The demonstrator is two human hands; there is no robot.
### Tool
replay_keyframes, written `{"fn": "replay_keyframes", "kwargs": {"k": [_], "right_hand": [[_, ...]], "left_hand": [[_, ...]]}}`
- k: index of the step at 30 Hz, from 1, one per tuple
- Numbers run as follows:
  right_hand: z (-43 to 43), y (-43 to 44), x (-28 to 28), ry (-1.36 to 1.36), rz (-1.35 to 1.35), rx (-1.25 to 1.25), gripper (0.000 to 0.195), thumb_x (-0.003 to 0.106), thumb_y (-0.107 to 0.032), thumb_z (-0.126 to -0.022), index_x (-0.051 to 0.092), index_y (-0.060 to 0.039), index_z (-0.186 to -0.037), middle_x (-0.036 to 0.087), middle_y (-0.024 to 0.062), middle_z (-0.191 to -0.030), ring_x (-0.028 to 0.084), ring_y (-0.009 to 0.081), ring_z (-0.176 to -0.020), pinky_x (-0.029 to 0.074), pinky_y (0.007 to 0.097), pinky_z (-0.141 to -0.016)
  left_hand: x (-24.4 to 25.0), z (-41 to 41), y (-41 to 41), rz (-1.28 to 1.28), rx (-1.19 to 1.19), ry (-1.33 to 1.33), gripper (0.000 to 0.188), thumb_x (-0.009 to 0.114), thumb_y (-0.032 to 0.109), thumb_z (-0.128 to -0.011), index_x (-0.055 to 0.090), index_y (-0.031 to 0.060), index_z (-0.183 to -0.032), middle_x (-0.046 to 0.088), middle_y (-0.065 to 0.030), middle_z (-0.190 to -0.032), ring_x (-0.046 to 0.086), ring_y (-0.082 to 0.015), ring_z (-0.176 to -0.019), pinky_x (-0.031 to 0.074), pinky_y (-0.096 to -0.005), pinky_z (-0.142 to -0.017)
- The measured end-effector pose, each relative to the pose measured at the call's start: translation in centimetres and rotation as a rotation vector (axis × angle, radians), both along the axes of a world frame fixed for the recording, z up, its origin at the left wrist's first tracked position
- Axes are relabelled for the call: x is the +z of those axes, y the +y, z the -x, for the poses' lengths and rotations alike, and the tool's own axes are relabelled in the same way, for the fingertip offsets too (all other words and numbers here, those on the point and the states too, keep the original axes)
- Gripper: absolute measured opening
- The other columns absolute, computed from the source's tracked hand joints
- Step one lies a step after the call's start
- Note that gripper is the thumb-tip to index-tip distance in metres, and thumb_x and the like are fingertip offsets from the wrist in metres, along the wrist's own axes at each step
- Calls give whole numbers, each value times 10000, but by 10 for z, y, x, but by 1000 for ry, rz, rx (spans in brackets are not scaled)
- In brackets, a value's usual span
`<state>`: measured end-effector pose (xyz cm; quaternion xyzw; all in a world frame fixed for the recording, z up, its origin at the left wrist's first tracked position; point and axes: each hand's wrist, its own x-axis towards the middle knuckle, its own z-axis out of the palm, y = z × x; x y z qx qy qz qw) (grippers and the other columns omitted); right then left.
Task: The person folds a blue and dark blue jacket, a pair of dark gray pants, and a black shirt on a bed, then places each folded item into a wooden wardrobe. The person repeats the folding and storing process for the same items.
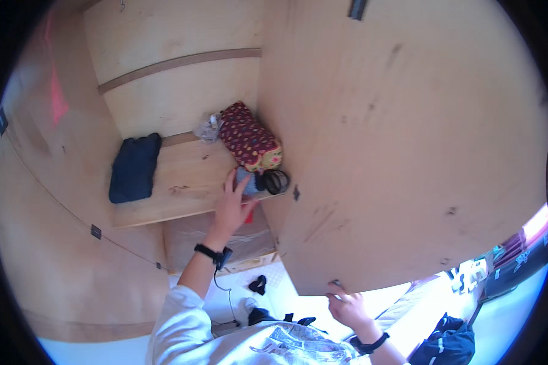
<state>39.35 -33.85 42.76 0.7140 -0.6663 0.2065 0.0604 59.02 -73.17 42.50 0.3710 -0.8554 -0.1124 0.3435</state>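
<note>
My left hand (230, 205) reaches to the front right of a wooden shelf (187, 182) inside an open plywood wardrobe, fingers apart. Its fingertips overlap a blue-grey cloth item (246, 179); whether they touch it is unclear. Right beside that item lies a rounded black object (276, 181), perhaps something coiled. Behind them rests a maroon patterned fabric bag (251, 137) with a yellow floral end. My right hand (349, 311) is at the lower edge of the large wardrobe door (392, 159), its fingers on the edge near a small knob.
Dark blue folded cloth (134, 169) lies at the shelf's left end, and a crumpled clear plastic bag (208, 128) at the back. A second door (64, 255) borders the left. Below are a plastic-covered lower compartment (210, 246) and a black item (258, 285) on the floor. A dark bag (445, 340) stands at right.
</note>
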Motion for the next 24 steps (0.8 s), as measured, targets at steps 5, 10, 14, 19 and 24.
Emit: {"fn": "replay_keyframes", "kwargs": {"k": [5, 10, 14, 19, 24], "right_hand": [[6, 12, 9, -4, -28, 11, 153, 712, -141, -801, 717, -120, -952, 612, -14, -1230, 584, 247, -1138, 550, 414, -825], [22, 12, 3, -11, 32, 25, 139, 693, -156, -813, 700, -113, -945, 603, -8, -1195, 605, 279, -1023, 544, 422, -777], [0, 0, 6, -116, 91, 144, 157, 685, -154, -808, 700, -107, -957, 606, -9, -1219, 602, 301, -999, 539, 430, -772], [26, 8, 2, -87, 61, 64, 154, 718, -144, -777, 708, -123, -929, 619, 16, -1169, 593, 324, -1082, 543, 451, -847], [22, 7, 9, -27, 17, 57, 194, 731, -182, -798, 734, -149, -989, 610, -7, -1176, 579, 297, -1158, 537, 438, -892]], "left_hand": [[-14, 28, -20, -103, 119, 200, 663, 777, 77, -766, 550, 176, -1381, 492, -216, -1338, 637, -422, -1054, 546, -452, -929], [-26, 24, 1, -86, 270, 459, 630, 780, 94, -816, 531, 71, -1393, 553, -201, -1245, 663, -349, -1007, 579, -415, -832], [-50, -64, -72, -109, 248, 567, 623, 777, 133, -865, 507, 8, -1413, 619, -192, -1185, 672, -285, -991, 587, -391, -783], [37, 53, -74, -407, -102, 864, 761, 788, 239, -877, 401, 24, -1496, 644, -196, -1193, 662, -285, -1045, 583, -373, -796], [126, 146, -158, -679, -74, 978, 825, 805, 361, -830, 420, -10, -1458, 647, -231, -1203, 631, -337, -1142, 553, -422, -914]]}}
